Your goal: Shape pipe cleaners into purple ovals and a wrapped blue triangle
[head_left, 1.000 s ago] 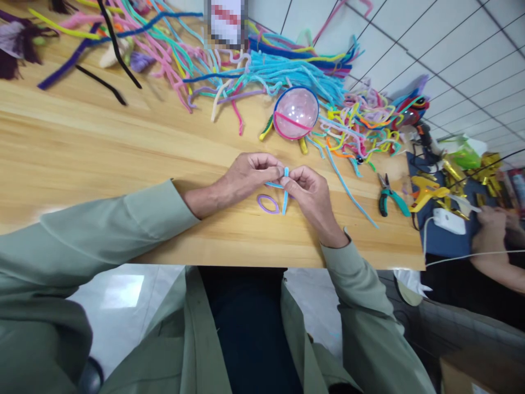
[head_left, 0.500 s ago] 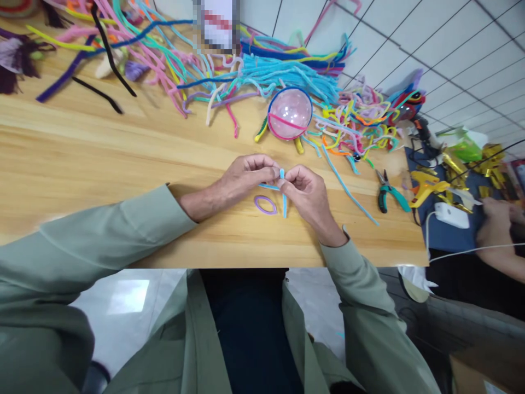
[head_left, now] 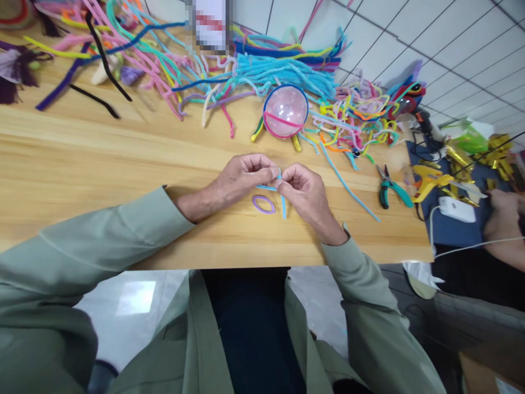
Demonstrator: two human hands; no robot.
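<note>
Both my hands pinch a light blue pipe cleaner (head_left: 284,208) over the wooden table. My left hand (head_left: 252,172) grips it from the left, and my right hand (head_left: 303,186) closes on it from the right, fingertips almost touching. One end hangs down below my right fingers, and another stretch runs left under my left fingers. The bit between the fingertips is mostly hidden. Just below my hands lies a purple pipe cleaner loop (head_left: 263,204), pointed at both ends. Beyond them stands a clear pinkish ball (head_left: 286,109) edged with blue and pink pipe cleaner.
Loose pipe cleaners (head_left: 287,74) in many colours lie along the table's far side. To the right are pliers (head_left: 394,189) with teal handles, a yellow glue gun (head_left: 430,180) and a white power block (head_left: 457,209). Another person's arm (head_left: 504,230) is at the right edge.
Between my fingertips, the upright blue tip of the pipe cleaner shows less than before. My hands keep nearly the same place; the whole view has shifted slightly.
</note>
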